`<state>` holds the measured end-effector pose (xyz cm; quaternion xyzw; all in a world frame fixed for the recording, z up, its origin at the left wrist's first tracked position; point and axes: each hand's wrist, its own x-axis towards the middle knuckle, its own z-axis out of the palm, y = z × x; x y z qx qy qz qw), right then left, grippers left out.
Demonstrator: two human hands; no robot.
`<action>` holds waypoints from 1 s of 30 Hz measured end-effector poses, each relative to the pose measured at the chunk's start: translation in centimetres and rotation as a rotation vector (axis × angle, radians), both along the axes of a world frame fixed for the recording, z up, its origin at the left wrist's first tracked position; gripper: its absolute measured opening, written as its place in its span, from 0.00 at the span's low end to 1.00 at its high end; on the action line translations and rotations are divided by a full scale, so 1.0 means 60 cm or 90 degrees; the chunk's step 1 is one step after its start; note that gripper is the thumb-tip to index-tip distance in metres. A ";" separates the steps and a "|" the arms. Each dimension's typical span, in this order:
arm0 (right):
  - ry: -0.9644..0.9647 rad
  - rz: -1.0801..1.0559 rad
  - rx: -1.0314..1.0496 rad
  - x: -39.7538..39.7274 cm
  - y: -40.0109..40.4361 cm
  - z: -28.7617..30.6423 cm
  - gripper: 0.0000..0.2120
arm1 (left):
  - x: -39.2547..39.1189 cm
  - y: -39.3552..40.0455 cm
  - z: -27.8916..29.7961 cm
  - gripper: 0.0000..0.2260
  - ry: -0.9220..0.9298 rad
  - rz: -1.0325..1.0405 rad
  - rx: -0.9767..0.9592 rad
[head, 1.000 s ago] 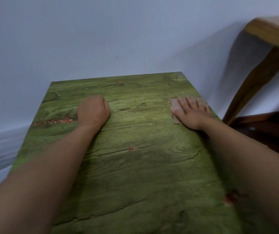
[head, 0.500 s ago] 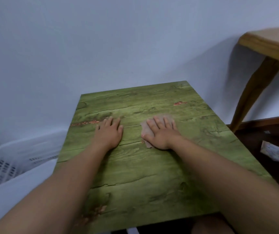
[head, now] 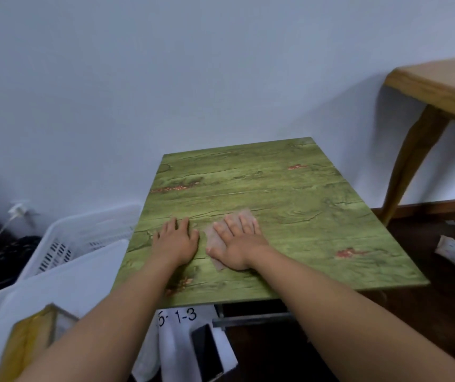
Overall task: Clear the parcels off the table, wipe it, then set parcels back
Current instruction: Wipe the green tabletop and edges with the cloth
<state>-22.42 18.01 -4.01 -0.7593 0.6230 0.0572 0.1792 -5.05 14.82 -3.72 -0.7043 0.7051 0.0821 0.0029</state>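
The right hand [head: 238, 245] presses straight fingers onto a thin pinkish-brown wiping cloth [head: 216, 239] to rub the green wood-grain table [head: 289, 205]; the left hand [head: 175, 239], flat and relaxed, likely steadies the top, with no parcels on it

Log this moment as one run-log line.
phase: wiping | right hand: flat on cloth | left hand: flat on green table | parcels: none on table | basket: left of table
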 end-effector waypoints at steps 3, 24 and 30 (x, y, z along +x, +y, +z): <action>0.001 0.016 -0.004 0.008 0.033 -0.005 0.38 | -0.008 0.026 0.003 0.27 0.015 0.009 0.008; -0.016 -0.146 -0.026 -0.198 -0.027 -0.004 0.37 | -0.128 0.025 0.002 0.26 0.010 -0.120 0.013; 0.000 -0.206 -0.033 -0.279 -0.074 -0.011 0.37 | -0.208 -0.014 -0.003 0.26 0.041 -0.190 -0.053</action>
